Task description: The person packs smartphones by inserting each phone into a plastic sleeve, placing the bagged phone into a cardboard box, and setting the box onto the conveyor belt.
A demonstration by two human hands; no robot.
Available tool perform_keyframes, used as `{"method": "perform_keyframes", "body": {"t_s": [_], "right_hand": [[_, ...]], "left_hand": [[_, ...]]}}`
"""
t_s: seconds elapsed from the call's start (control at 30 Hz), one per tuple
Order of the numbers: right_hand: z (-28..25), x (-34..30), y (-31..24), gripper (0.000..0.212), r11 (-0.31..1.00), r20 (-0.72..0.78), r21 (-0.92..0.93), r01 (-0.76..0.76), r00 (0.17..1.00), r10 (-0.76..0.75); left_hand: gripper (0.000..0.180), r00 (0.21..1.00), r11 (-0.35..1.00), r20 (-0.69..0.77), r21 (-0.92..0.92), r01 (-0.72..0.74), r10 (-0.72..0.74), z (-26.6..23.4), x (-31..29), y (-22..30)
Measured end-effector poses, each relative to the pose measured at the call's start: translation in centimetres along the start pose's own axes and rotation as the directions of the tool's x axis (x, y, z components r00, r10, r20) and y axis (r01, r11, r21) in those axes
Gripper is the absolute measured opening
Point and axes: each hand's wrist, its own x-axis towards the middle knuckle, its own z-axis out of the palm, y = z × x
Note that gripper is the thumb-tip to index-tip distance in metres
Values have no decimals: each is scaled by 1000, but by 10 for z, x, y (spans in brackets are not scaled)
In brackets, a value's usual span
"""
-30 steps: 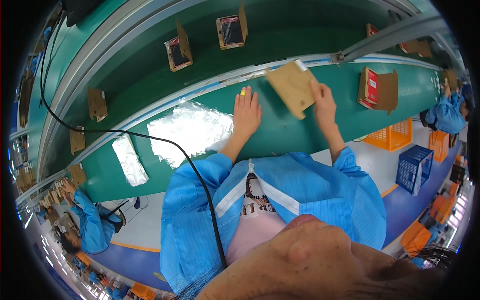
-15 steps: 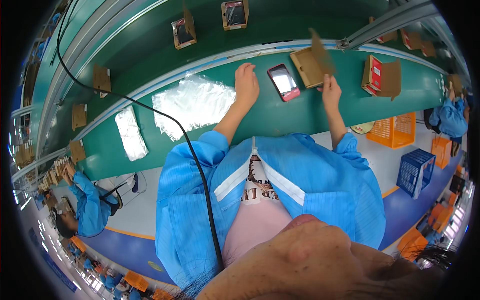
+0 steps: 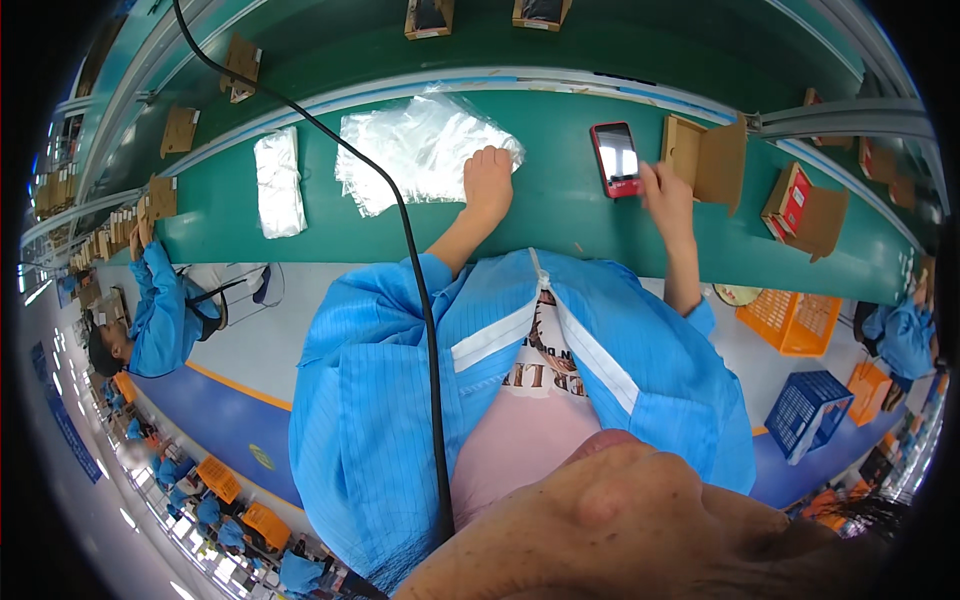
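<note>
My left hand (image 3: 488, 186) rests at the right edge of a spread pile of clear plastic bags (image 3: 400, 160), its fingers curled down onto the film. The fingertips are hidden, so how much film they hold cannot be seen. My right hand (image 3: 668, 198) is beside the lower right corner of a red handheld device with a dark screen (image 3: 618, 160), which lies face up on the green bench. Its bent fingers look apart, with nothing visible between them. Just right of the device, an open brown cardboard box (image 3: 683, 150) stands with its lid raised.
A folded stack of clear bags (image 3: 278, 185) lies left. Another open box with red contents (image 3: 790, 200) stands right. Filled boxes (image 3: 430, 18) line the far surface. A black cable (image 3: 395, 180) crosses the view. Orange (image 3: 790, 320) and blue crates (image 3: 808, 415) stand on the floor. Co-workers sit either side.
My right hand has let go of the cardboard box and moved left to the red device. My left hand has moved onto the bag pile. The view has turned.
</note>
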Motion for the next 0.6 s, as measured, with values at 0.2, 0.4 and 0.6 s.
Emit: {"method": "perform_keyframes", "body": {"t_s": [0.2,0.4,0.6], "right_hand": [[49,51,-8,67,832,-84,-553,43,991,-108],[50,59,-19,75,835,58,-550,-24,996,67],[59,68,-25,73,800,71,-599,36,997,8]], "left_hand": [[17,995,993,7,-72,-95,95,3,20,29],[23,999,990,-35,-140,20,-25,-18,18,22],[10,998,982,11,-178,-66,69,0,18,1]]}}
